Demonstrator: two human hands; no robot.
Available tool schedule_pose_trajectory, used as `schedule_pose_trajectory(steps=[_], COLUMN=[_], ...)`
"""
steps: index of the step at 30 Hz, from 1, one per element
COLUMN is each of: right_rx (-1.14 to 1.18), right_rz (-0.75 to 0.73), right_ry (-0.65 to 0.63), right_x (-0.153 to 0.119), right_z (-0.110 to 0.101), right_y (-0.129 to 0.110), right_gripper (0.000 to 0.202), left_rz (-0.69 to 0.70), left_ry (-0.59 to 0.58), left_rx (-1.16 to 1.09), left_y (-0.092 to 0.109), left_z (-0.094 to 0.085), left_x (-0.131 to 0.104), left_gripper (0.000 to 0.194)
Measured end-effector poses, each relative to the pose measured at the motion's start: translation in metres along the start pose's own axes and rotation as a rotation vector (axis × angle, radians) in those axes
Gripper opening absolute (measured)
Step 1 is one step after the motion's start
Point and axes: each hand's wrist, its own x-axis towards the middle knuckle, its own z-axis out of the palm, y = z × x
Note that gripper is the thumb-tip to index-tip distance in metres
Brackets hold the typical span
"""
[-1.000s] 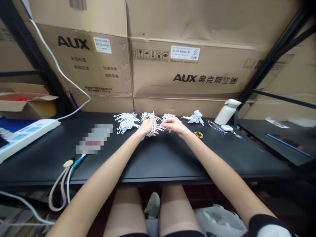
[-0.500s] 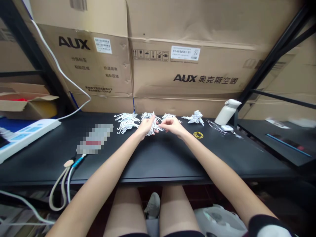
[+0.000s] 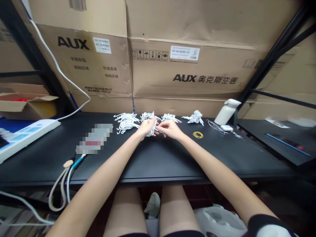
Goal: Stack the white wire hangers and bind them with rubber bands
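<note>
My left hand [image 3: 145, 128] is wrapped around a bundle of white wire hooks [image 3: 151, 132], held just above the black tabletop. Close against it on the right, my right hand [image 3: 171, 129] has its fingers pinched on the stem ends of the same bundle; the fingertips partly hide what they grip. Behind and to the left lie more bunches of white hooks [image 3: 126, 126], their curved ends pointing left. Another bunch of hooks [image 3: 170, 117] rests just beyond my right hand, and a separate bunch [image 3: 195, 118] sits farther right. Yellow rubber bands [image 3: 197, 135] lie right of my right hand.
Cardboard boxes [image 3: 153, 79] form a wall behind the black table [image 3: 168, 161]. At the right stand a white bottle [image 3: 227, 111] and a small white case [image 3: 226, 128]. To the left are a blurred-out flat object [image 3: 95, 138] with a strap and a white power strip [image 3: 27, 136].
My right hand has shifted slightly left and closer to my left hand, its fingers now covering the stem ends that showed before. The loose bunches have not moved.
</note>
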Motion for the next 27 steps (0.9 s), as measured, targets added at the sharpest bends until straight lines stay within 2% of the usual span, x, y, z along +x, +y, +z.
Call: schedule_pose_trajectory(steps=[6,13,16,19,22,27], right_rx=[0.126,0.207,0.199,0.191,0.198,0.194], right_rz=[0.058,0.085,0.09,0.098,0.112,0.092], right_ry=[-0.087,-0.104,-0.099,-0.075,-0.027,-0.003], right_x=[0.001,0.001,0.002,0.003,0.003,0.002], right_z=[0.003,0.003,0.0,-0.003,-0.005,-0.004], right_y=[0.002,0.0,0.0,0.0,0.0,-0.002], right_gripper=[0.038,0.038,0.036,0.034,0.032,0.033], left_rz=[0.05,0.036,-0.019,-0.051,0.005,0.069], left_ry=[-0.032,-0.06,-0.097,-0.183,-0.235,-0.212], left_rx=[0.053,0.053,-0.015,-0.098,-0.066,0.002], left_y=[0.0,0.0,0.004,0.008,0.012,0.013], left_z=[0.002,0.002,0.0,-0.004,-0.007,-0.007], left_x=[-0.002,-0.001,-0.002,-0.004,-0.009,-0.013], left_gripper=[0.046,0.048,0.05,0.049,0.039,0.039])
